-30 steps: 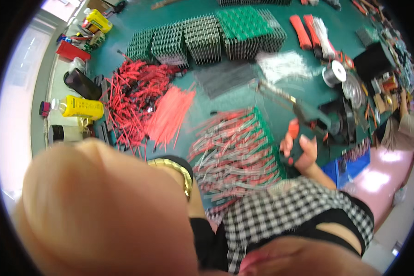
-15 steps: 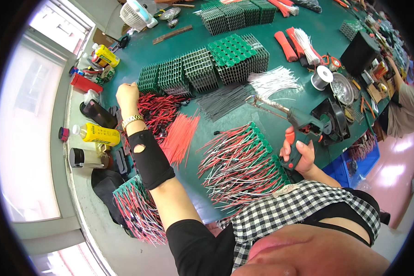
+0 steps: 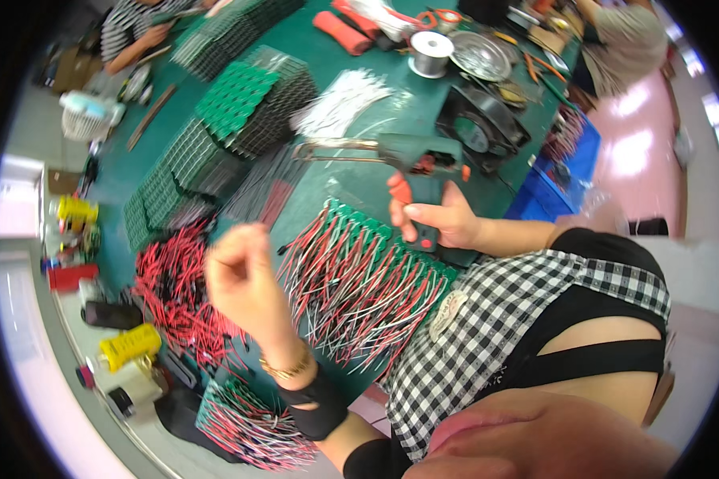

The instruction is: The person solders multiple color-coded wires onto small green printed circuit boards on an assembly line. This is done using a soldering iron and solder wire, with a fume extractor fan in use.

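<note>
My right hand (image 3: 449, 217) grips a dark green soldering gun (image 3: 411, 152) by its handle; its long metal tip points left, above the table. Below the gun lies a panel of green circuit boards (image 3: 361, 225), with many red, black and white wires (image 3: 351, 295) fanning toward me. My left hand (image 3: 248, 279) is raised to the left of that panel, blurred, its fingers curled into a pinch; whatever is between them is too small to see. Beside it lies a heap of red and black wires (image 3: 176, 275). Grey-black wires (image 3: 256, 188) and white wires (image 3: 343, 104) lie farther off.
Stacked green board panels (image 3: 236, 104) stand at the back left. A solder spool (image 3: 431, 54), a metal dish (image 3: 481, 56) and a black fan (image 3: 483, 124) sit at the right. Yellow bottles (image 3: 129, 346) line the left side. Other people work across the table and at the far right.
My left hand has come back from the red and black wire heap toward the board panel, its fingers still curled. My view has turned; the right hand still holds the soldering gun, now more level.
</note>
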`<state>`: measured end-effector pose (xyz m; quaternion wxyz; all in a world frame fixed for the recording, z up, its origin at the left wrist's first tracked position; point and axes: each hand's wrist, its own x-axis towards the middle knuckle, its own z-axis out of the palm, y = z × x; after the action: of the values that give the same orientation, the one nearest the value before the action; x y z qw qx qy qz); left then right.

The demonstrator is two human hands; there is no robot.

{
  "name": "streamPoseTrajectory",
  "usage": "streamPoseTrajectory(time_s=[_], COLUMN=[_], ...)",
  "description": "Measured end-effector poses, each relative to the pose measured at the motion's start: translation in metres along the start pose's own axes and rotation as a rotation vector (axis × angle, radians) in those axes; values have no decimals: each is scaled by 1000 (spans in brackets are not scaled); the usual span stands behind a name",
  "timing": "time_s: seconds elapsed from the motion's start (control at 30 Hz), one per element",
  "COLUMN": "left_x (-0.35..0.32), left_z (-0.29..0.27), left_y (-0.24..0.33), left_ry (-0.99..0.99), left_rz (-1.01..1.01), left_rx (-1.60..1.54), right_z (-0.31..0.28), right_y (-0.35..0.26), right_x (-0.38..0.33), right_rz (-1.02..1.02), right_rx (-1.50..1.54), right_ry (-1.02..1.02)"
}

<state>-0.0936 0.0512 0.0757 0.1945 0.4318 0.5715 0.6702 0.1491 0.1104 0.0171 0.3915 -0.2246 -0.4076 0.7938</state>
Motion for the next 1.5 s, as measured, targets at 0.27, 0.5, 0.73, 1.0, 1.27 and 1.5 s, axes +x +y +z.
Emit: streamPoseTrajectory(time_s=[0.27,0.5,0.73,1.0,1.27,1.5], left_x=[-77,-78,-83,-69,-66,-63], left_z=[27,25,24,27,60,61], left_y=[-20,-32,-30,-17,-9,-21], left_ry=[-335,-230,-224,-592,-605,-464], left_rz=[-332,-404,-323,75,331,465], left_rx=[-236,-282,-241,367,529,549], right_z=[3,11,15,13,17,19], right_y=[-8,-4,-3,-5,-4,-1], right_x=[-8,-17,-6,-5,-6,-7], right_rz=[-107,-65,-68,-42,-47,-21], right_rx=[3,-141,-268,-235,-351,-240], right_ry=[-39,-46,-44,28,81,138])
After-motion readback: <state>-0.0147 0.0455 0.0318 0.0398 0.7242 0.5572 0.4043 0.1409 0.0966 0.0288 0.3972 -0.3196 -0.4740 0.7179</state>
